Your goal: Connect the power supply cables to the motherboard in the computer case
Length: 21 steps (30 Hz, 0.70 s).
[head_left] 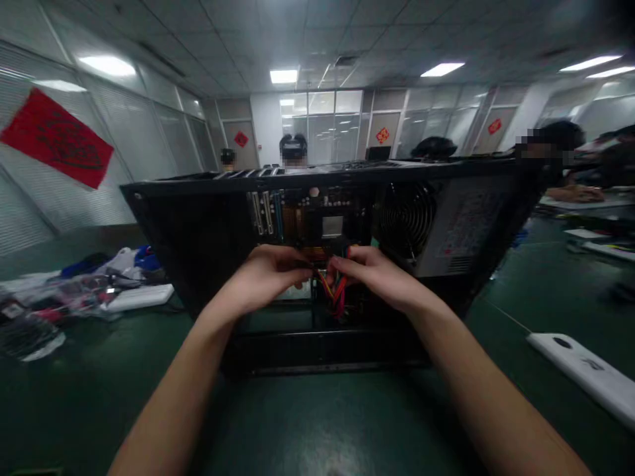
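Note:
An open black computer case (198, 225) lies on its side on the dark green table, its motherboard (317, 221) and a round fan (407, 218) facing me. Both my hands reach into its lower middle. My left hand (270, 274) has its fingers curled and pinched near a bundle of red, yellow and orange wires (333, 291). My right hand (370, 271) pinches the same wire bundle from the right. The fingertips of the two hands almost meet. What sits at the end of the wires is hidden by my fingers.
A white flat panel (585, 373) lies on the table at the right. At the left are a white slab (136, 297) and a heap of bags and cloth (59, 297). Several people sit behind the case and at the far right.

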{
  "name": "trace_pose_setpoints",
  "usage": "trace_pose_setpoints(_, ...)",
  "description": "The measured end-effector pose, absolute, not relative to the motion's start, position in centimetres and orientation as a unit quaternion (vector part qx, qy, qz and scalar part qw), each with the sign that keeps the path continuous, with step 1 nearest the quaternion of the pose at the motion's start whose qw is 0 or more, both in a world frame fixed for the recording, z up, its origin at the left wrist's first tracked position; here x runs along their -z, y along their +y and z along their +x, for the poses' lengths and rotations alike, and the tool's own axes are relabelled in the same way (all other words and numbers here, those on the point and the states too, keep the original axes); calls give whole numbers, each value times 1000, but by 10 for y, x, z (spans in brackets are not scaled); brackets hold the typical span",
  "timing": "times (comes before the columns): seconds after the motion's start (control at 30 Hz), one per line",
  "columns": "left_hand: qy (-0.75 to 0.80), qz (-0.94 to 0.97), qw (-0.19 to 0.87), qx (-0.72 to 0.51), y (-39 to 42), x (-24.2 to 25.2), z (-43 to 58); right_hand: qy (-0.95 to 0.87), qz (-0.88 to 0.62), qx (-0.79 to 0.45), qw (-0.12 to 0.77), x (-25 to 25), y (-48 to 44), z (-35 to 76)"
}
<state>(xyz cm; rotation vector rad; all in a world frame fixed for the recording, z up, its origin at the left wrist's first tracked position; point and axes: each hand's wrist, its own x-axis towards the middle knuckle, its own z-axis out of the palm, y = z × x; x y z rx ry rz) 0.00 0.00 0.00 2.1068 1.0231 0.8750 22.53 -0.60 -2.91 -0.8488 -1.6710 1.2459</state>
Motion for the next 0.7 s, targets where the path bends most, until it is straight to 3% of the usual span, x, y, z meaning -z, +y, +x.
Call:
trace_pose_setpoints(0.27,351,757,403,-377,-16,-18,-6,-703,-336,-436,450,15,-27,219)
trace_pose_setpoints(0.5,344,697,390,-493,-28,-18,4,-676,-291,-399,546,6,-43,211)
trace_pose_setpoints(0.7,313,713,264,-569,-60,-18,18,-727,-270,-189,602,2,-59,213)
